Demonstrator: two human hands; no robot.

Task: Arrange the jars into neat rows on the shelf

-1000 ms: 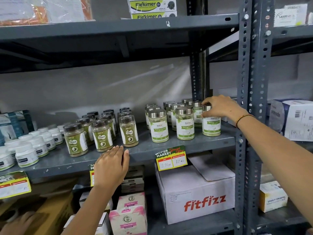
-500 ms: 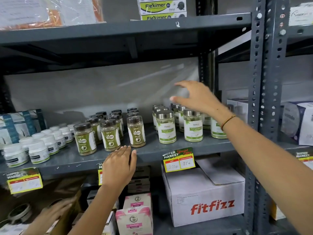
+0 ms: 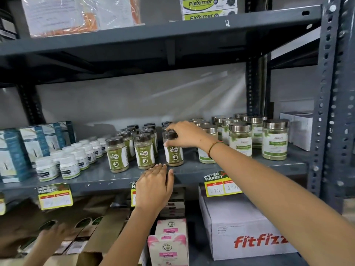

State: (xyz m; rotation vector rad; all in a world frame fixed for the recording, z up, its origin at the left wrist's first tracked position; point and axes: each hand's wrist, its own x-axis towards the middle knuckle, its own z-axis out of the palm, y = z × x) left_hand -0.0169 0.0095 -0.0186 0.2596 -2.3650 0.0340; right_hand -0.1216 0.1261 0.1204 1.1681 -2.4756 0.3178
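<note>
On the grey middle shelf [image 3: 194, 172] stand rows of brown-lidded green jars [image 3: 117, 154] in the centre and taller silver-lidded jars [image 3: 274, 140] to the right. My right hand [image 3: 187, 135] grips the front right brown-lidded jar [image 3: 173, 156] around its lid and upper body. My left hand [image 3: 153, 186] rests flat on the shelf's front edge just below the jars, fingers together, holding nothing.
Small white tubs [image 3: 69, 167] and blue boxes [image 3: 13, 154] fill the shelf's left part, white boxes [image 3: 301, 129] its far right. Price tags [image 3: 222, 184] hang from the edge. A Fitfizz carton [image 3: 249, 231] and pink boxes [image 3: 169, 242] sit below. Another person's hand [image 3: 51, 240] is at lower left.
My right hand left the silver-lidded jars, swung left over them and closed on the front brown-lidded jar. My left hand stayed on the shelf edge.
</note>
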